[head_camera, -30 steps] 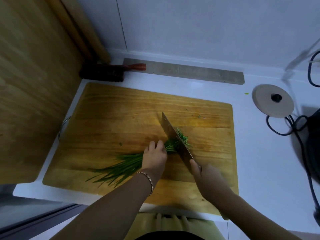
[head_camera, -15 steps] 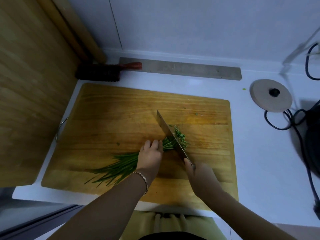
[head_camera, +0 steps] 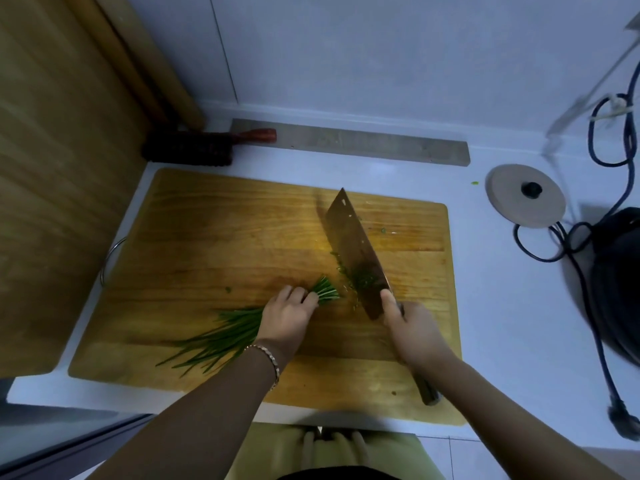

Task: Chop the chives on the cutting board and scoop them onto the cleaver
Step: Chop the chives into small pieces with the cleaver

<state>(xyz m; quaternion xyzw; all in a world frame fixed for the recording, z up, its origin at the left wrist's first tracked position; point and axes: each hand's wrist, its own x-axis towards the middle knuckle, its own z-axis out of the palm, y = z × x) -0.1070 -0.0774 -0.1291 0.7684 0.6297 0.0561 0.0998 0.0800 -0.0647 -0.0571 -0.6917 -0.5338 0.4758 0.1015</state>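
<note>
**Head view: cleaver tilted beside a pinned bunch of chives**

The left hand (head_camera: 289, 315) is curled down over the chives (head_camera: 225, 332), its fingers bent and pressing the bunch onto the cutting board (head_camera: 214, 237); a thin bracelet (head_camera: 268, 358) circles that wrist. The right hand (head_camera: 414, 332) is closed tight around the handle of the cleaver (head_camera: 353, 251), forefinger lying on the blade. The broad blade is tipped so its flat face shows, with chopped chives (head_camera: 363, 278) clinging to the steel and scattered on the wood just beside it.

The wooden board lies on a white bench (head_camera: 502, 306) against a pale wall. Beyond the hands, along the wall, lie a dark brush (head_camera: 188, 150) with a red handle and a long grey strip (head_camera: 363, 143). Right of the right hand sit a round tan lid (head_camera: 524, 195) with a black knob, a blue cable (head_camera: 568, 251) and a dark appliance at the frame edge. A wooden panel (head_camera: 62, 168) stands left of the left hand.

The cut ends of the bunch fan out past the left fingertips, close to the blade but apart from it; the long leaves trail out behind the left wrist.
</note>
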